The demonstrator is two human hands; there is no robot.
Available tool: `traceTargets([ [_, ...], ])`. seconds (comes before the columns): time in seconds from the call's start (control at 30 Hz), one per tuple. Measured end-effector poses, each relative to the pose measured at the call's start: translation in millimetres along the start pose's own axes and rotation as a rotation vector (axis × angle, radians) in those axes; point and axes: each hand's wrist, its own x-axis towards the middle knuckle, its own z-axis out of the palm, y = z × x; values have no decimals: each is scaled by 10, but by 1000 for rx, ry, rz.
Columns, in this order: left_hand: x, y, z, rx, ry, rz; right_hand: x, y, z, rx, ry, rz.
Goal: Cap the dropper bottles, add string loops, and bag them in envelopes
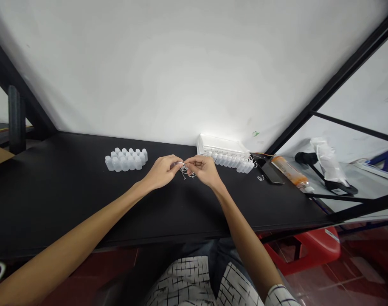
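My left hand and my right hand meet above the middle of the black table. Between their fingertips is a short piece of thin white cord, pinched from both sides. Just under the fingers lies a small tangle of white looped cords, partly hidden by my right hand. To the left stands a block of small translucent white bottles with white caps. Right of my right hand, another row of such bottles leans over, and white loops show by its right end.
A white stack of flat pieces sits behind the right bottles, against the wall. Further right are a single white loop, a dark phone and an orange-labelled bottle. A red stool stands below the table.
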Motion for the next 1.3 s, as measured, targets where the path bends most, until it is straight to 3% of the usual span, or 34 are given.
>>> traceTargets([
  [0.37, -18, 90, -32, -140, 6, 89, 2, -200, -142, 86, 80, -9],
  [0.5, -21, 74, -46, -93, 59, 124, -39, -215, -433, -9, 199, -25],
  [0.6, -7, 34, -72, -27, 124, 117, -127, -250, -850, -241, 337, -32],
  [0.73, 20, -59, -73, 70, 164, 153, -226, -263, -1400, -804, 335, -16],
  [0.83, 31, -125, -50, 157, 183, 188, -255, -216, -1609, -1120, 299, 94],
  [1.0, 24, -155, -29, 251, 203, 234, -251, -73, -1674, -1331, 240, 170],
  [1.3, 3, -114, -26, 254, 185, 224, -259, 74, -1708, -1469, 249, 214],
])
